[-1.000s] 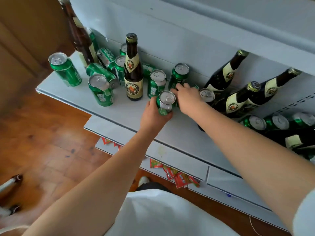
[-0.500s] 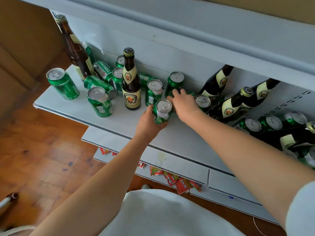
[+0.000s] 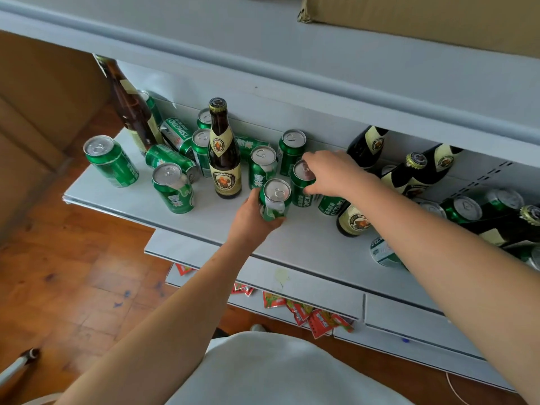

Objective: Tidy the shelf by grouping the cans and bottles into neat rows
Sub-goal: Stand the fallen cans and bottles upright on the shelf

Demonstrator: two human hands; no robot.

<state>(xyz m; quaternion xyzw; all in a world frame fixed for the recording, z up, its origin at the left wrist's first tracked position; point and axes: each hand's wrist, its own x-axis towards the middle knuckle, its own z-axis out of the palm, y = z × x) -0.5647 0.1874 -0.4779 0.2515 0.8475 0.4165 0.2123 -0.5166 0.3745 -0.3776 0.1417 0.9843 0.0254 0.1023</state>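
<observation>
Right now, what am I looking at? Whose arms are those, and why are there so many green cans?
There is no robot here. A person wears a camera on their head, so this one picture looks down along their own two bare arms. In front of them is a pale grey shelf covered with green Tsingtao beer cans and brown beer bottles. Some stand up, like the upright labelled bottle; others lie on their sides, like the bottles on the right. The left hand wraps round one standing can. The right hand grips the top of a second can just behind it. Red snack packets peek out from a lower shelf, above a wooden floor. The person is sorting everything into tidy rows.
</observation>
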